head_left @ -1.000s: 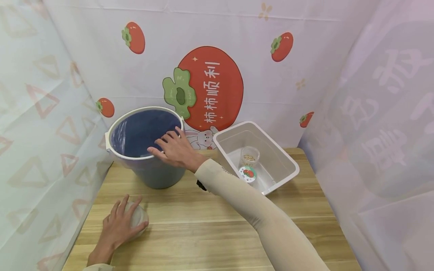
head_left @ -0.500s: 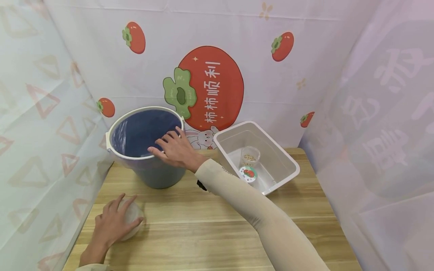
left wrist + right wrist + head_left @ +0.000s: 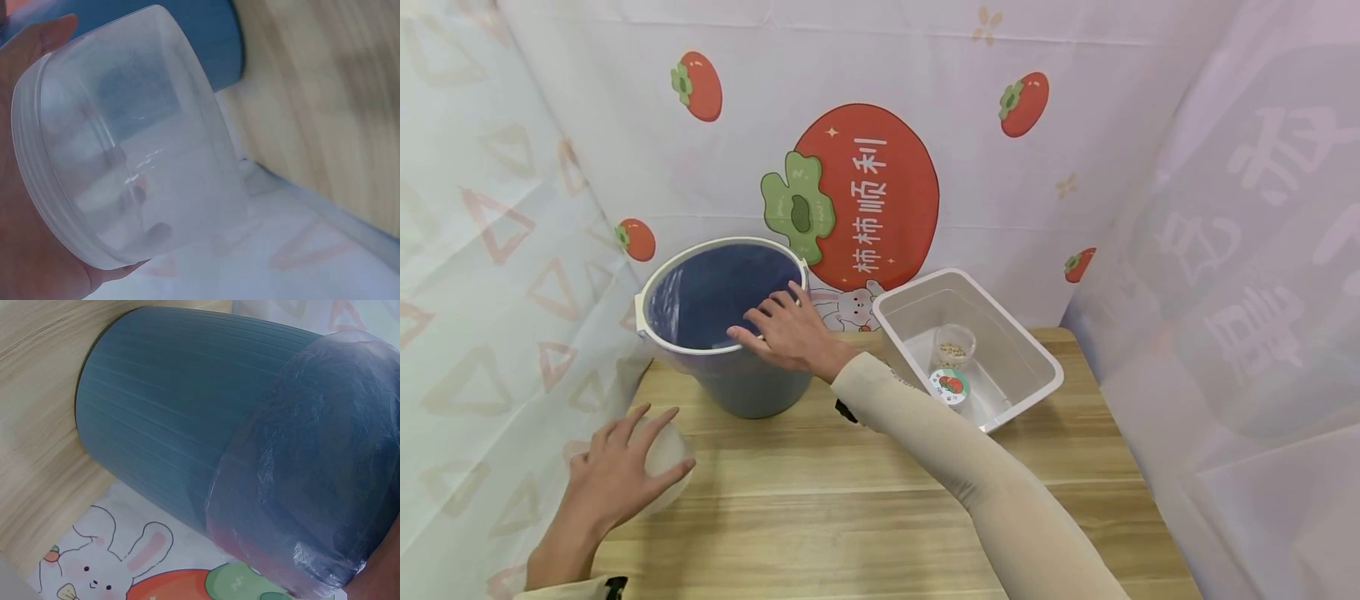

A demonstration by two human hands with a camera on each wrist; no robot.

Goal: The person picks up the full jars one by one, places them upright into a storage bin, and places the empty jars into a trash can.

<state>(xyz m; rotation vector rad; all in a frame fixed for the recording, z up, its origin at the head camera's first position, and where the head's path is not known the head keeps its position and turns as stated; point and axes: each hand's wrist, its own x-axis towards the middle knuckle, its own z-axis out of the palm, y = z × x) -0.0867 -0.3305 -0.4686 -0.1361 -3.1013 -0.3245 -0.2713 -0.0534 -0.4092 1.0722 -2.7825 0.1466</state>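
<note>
My left hand (image 3: 613, 479) grips a clear plastic jar (image 3: 667, 460) at the left side of the table, fingers and thumb spread round it. The left wrist view shows the jar (image 3: 150, 137) tilted, its ridged end in my palm and several fingertips showing through its wall. My right hand (image 3: 790, 332) rests on the near right part of the white rim of a blue-grey trash bin (image 3: 751, 390), fingers bent over it. A thin clear plastic liner (image 3: 300, 462) covers the bin's upper part in the right wrist view.
Right of the bin stands a pale plastic tub (image 3: 1000, 333), partly behind my right forearm. Inside it are a clear cup (image 3: 953, 343) with small grains and a round container (image 3: 949, 387) with a tomato-patterned lid. Printed curtains (image 3: 1150, 167) enclose the wooden table (image 3: 820, 500) on three sides.
My left hand has moved left with the jar, and its forearm has shifted toward the left curtain. The right hand has stayed on the bin's rim.
</note>
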